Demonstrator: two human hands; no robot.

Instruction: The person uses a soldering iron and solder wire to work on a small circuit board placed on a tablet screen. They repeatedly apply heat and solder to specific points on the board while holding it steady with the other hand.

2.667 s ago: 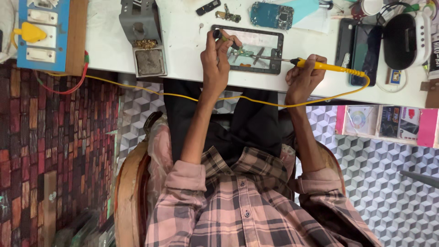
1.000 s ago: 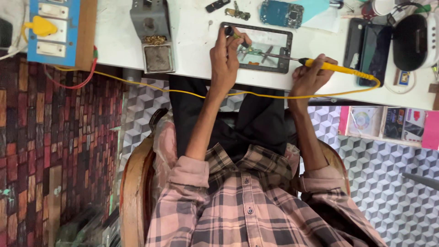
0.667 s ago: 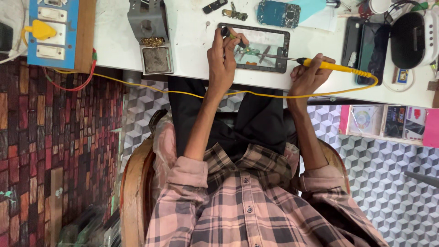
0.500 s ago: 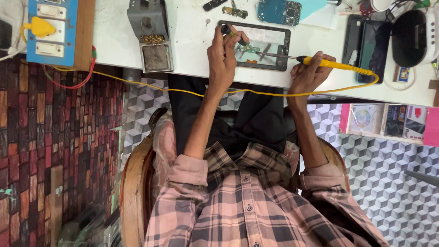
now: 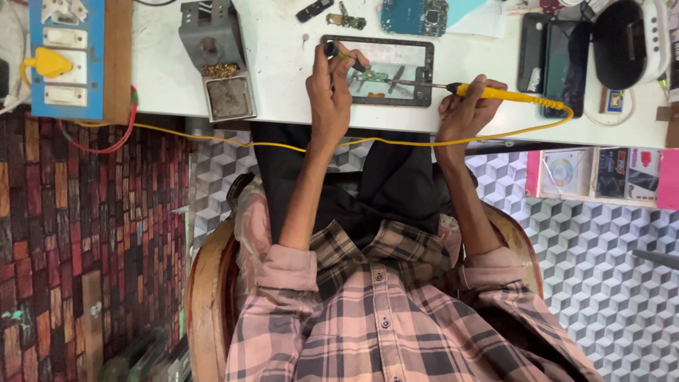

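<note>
left hand (image 5: 331, 92) – fingers pinched | right hand (image 5: 467, 113) – closed grip, forearms extended

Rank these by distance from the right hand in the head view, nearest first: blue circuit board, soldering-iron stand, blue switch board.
From the right hand:
1. Blue circuit board, just beyond it on the table's far side.
2. Soldering-iron stand, past the left hand.
3. Blue switch board, at the table's far left end.

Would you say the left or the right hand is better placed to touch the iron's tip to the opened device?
Right, probably: the right hand holds the yellow soldering iron, tip over the opened device; the left hand holds a small tool.
</note>
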